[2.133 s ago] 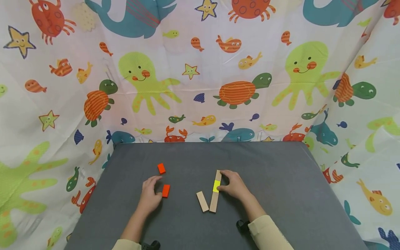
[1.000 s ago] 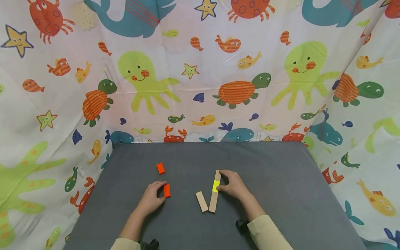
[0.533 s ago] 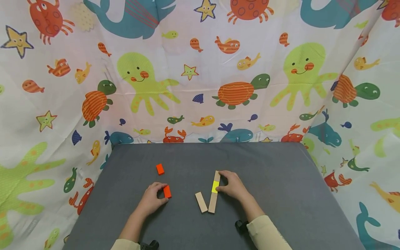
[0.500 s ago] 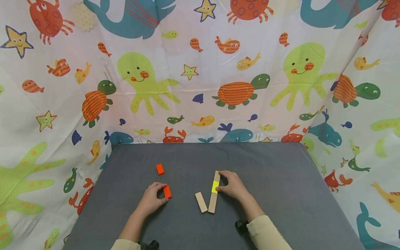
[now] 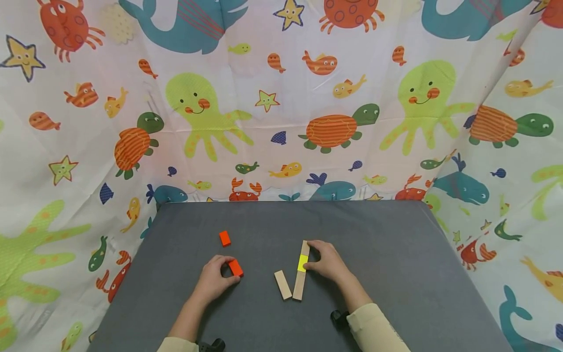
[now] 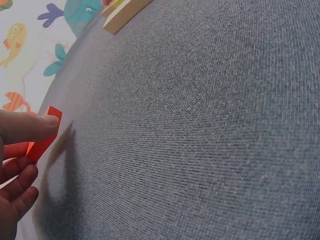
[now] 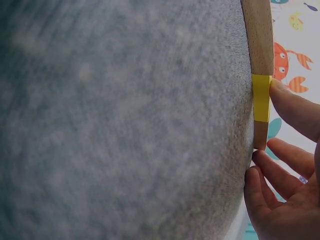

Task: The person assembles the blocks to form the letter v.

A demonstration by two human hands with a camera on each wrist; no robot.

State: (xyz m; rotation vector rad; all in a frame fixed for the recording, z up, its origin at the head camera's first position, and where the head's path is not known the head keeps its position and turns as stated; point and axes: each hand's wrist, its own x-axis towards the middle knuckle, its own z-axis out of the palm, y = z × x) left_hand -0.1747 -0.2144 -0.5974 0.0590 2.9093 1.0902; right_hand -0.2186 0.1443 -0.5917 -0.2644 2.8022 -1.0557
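Observation:
My left hand (image 5: 214, 282) pinches a red-orange block (image 5: 236, 268) between thumb and finger. In the left wrist view, the thumb lies across the face of this red-orange block (image 6: 44, 139), which stands tilted above its shadow. At the row of blocks is my right hand (image 5: 331, 262). Its thumb presses the yellow block (image 7: 261, 98), and its fingertips curl at the end of the far wooden block (image 7: 260, 135). That yellow block (image 5: 302, 263) sits end to end between the far wooden block (image 5: 305, 247) and a near wooden block (image 5: 298, 286).
A loose wooden block (image 5: 283, 285) lies slantwise left of the row, its near end close to it. Farther back on the left lies a second red-orange block (image 5: 225, 238). The grey table (image 5: 374, 225) ends at a curtain (image 5: 264, 146) printed with sea animals.
My left hand has moved right and taken hold of the nearer red-orange block. That block has turned so its far end leans left, and shifted slightly right. My right hand stays put.

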